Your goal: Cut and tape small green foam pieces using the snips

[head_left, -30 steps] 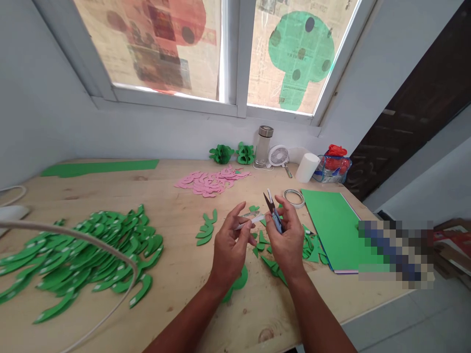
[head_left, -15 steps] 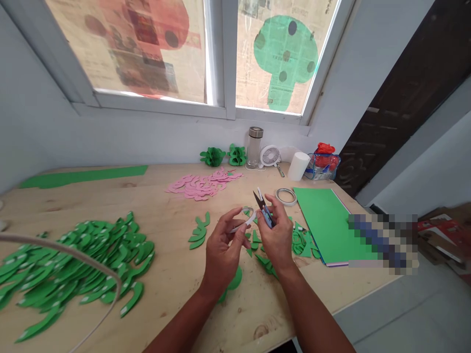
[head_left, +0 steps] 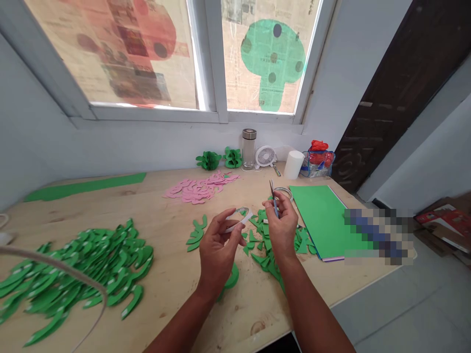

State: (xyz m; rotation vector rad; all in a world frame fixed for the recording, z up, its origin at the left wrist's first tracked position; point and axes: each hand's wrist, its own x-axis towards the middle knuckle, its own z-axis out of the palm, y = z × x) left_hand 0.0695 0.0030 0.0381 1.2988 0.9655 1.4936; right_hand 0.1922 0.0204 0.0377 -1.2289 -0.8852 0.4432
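A roll of white double-sided tape (head_left: pixel 247 215) is held upright in my left hand (head_left: pixel 219 242), thumb and fingers closed on its ring. My right hand (head_left: pixel 282 223) grips small blue-handled thread snips (head_left: pixel 275 206), dark blades pointing up and away from me. The snips are apart from the tape. Beneath my hands lie green paper scraps (head_left: pixel 263 240). A green cut-out shape (head_left: pixel 231 277) is partly hidden under my left wrist. Left of that hand sits a small stack of curved green pieces (head_left: pixel 196 233).
Many curved green pieces with white tape bits (head_left: pixel 91 267) are heaped at left, behind a blurred cable (head_left: pixel 73 269). Pink cut-outs (head_left: pixel 195 189) lie further back. Green sheets (head_left: pixel 324 220) are stacked at right. A glass bottle (head_left: pixel 249 152) and fan (head_left: pixel 265 156) stand by the wall.
My right hand with the snips has moved away from the tape roll, to the right, and the blades now point more upright. The view has shifted slightly.
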